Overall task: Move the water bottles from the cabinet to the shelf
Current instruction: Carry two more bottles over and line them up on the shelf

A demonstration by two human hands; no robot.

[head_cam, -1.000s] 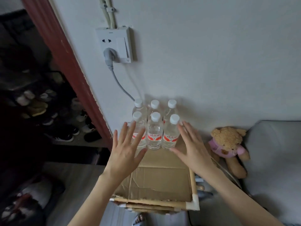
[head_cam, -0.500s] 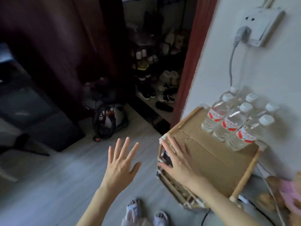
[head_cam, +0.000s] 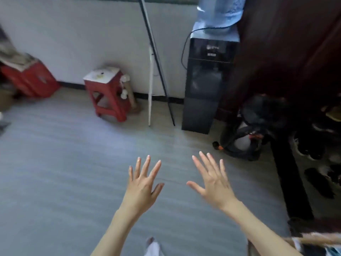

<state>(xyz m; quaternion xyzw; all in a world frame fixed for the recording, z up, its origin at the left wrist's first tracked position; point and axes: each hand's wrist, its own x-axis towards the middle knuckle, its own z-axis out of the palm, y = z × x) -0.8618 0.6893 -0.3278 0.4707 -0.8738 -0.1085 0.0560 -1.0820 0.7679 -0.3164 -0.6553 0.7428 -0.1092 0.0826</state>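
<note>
The view has swung away from the shelf; the water bottles are out of sight now. The left hand [head_cam: 142,187] and right hand [head_cam: 214,182] hover spread and empty over the floor [head_cam: 64,172], facing a water dispenser [head_cam: 206,80] and red stool [head_cam: 108,93].

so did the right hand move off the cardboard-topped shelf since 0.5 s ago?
Yes. The right hand is off it, spread open over bare floor; only the shelf corner shows, at lower right.
</note>
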